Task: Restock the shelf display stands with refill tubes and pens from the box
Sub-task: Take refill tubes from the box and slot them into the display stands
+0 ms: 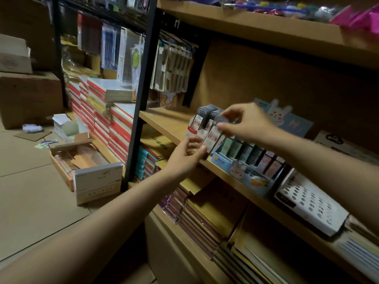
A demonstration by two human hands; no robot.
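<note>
holding a refill tube (214, 138) between both hands, you stand at the wooden shelf (164, 121) with the white display stand (194, 130) as your mark. your right hand (246, 124) pinches the tube's dark top end with thumb and forefinger; your left hand (187, 154) curls its fingers round the lower end. the tube's long axis runs tilted, top up and to the right of the stand, bottom toward you and just in front of it. more tubes already stand upright in the stand. the right hand looks nearer the slots, so the seating likely falls to it. a blue rabbit-printed tray (242, 175) sits just right of the stand.
</note>
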